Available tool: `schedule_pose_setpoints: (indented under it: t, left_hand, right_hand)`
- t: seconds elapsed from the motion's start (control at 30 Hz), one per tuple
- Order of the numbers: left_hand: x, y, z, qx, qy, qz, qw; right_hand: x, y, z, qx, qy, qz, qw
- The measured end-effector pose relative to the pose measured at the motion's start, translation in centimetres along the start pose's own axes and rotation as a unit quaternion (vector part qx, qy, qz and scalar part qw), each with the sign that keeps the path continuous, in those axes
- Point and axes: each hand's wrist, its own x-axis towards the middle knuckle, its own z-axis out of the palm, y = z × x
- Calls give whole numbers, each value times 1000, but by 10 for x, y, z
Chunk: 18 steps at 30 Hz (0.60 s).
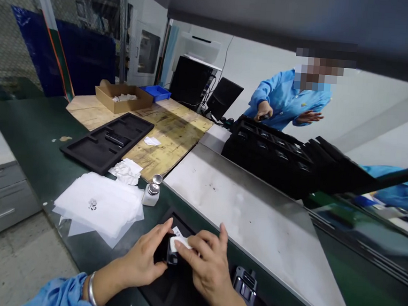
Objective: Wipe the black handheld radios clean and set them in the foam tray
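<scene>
While the left hand (143,257) clasps a black device (172,259), the right hand (212,267) pinches cloth (180,242) near the board's (229,195) edge.

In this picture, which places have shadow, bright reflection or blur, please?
Head view: a shadow band crosses the wooden board; head view: bright highlights sit on the metal-topped white bottle; head view: blue clothing at the right edge looks soft; head view: the black part in the left hand shows little detail.
</scene>
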Motion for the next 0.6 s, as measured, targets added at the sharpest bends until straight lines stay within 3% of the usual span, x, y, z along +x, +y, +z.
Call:
schedule_pose_setpoints:
  t: [0.13, 0.27, 0.33, 0.5, 0.6]
  left_hand:
    - [1, 2, 0, 6, -6, -18, 1000]
    - [3, 4, 1, 34, -9, -18, 999]
    - [9, 4, 3, 56, -3, -35, 998]
    - [57, 6, 23, 203, -8, -91, 975]
    - [93, 13, 42, 354, -65, -152, 921]
  right_hand:
    - [-2, 4, -5, -31, 22, 52, 998]
    - [-2, 5, -3, -21, -16, 27, 999]
    - [-15, 15, -4, -52, -17, 68, 996]
    - [-98, 37, -29, -91, 64, 248, 962]
    - [-153, 31, -49, -89, 105, 313, 940]
